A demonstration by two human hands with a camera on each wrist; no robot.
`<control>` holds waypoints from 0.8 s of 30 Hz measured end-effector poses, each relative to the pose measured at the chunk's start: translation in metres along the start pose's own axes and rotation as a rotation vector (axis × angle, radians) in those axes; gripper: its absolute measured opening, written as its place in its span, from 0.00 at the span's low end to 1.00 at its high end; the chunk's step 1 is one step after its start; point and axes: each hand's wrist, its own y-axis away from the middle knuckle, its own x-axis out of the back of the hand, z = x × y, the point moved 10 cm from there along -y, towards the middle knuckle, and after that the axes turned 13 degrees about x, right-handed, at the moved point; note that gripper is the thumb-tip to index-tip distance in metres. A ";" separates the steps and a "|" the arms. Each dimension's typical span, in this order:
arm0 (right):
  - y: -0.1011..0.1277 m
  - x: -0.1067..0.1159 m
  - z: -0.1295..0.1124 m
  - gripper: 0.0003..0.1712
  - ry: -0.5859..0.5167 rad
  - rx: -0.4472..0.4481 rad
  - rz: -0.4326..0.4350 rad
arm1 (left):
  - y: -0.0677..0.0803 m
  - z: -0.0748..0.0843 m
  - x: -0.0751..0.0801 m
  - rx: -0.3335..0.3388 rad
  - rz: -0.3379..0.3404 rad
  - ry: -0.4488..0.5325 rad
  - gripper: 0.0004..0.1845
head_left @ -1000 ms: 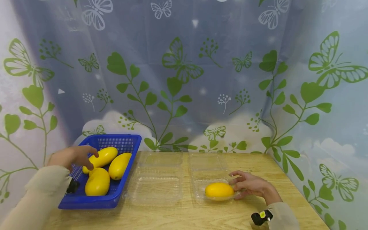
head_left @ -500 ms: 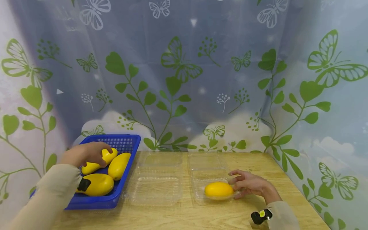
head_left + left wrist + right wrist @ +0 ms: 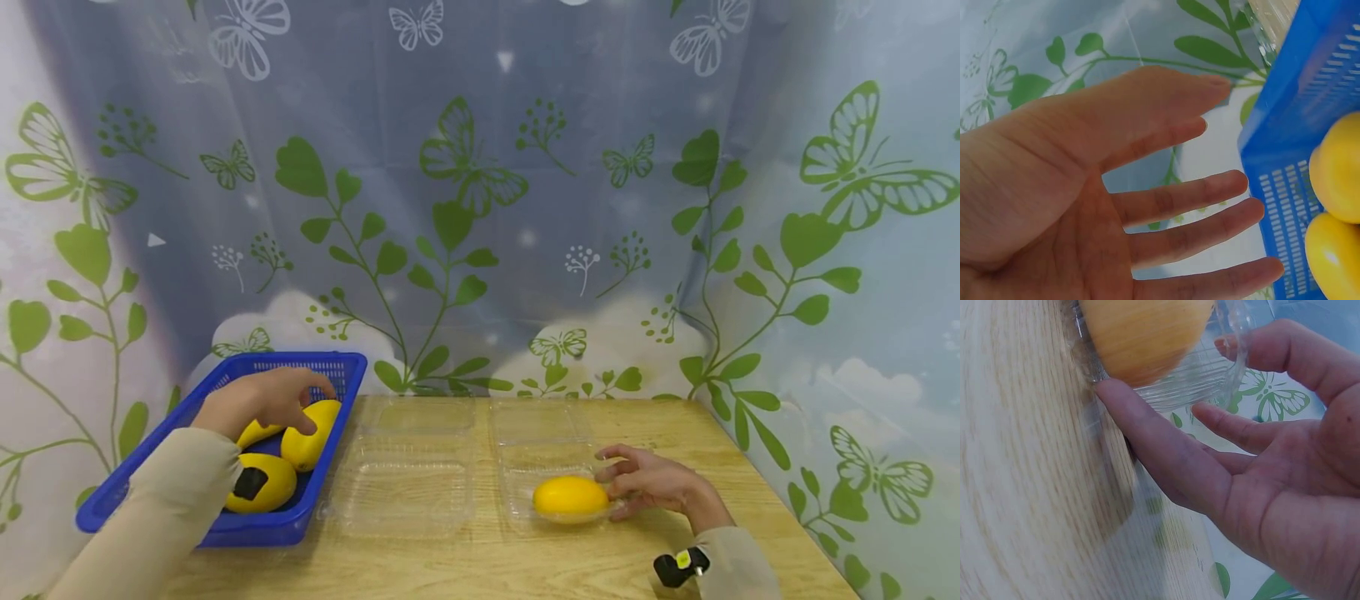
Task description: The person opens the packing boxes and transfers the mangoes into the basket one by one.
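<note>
My left hand is over the blue plastic basket, fingers reaching above the right-hand yellow mango. In the left wrist view its fingers are spread and hold nothing, just short of the basket's mangoes. Another mango, partly covered by the hand, lies at the back, and one more at the front behind the wrist strap. My right hand holds the right end of a clear plastic clamshell container, thumb and fingers around its corner. One mango lies inside that container.
A second clear clamshell container stands lid back between the basket and the right container. Wooden tabletop runs along the front. A printed butterfly curtain hangs behind the table.
My left hand has moved right across the basket, from the left mangoes to the right-hand one. The front mango has turned to lie sideways. My right hand and its container stay put.
</note>
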 end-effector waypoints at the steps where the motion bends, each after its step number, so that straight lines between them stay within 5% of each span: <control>1: 0.000 0.000 0.000 0.45 0.000 0.001 -0.001 | 0.000 0.003 0.000 -0.006 0.002 -0.001 0.30; 24: 0.000 -0.001 -0.002 0.45 -0.003 -0.007 0.010 | 0.000 0.061 -0.011 -0.175 0.066 0.030 0.31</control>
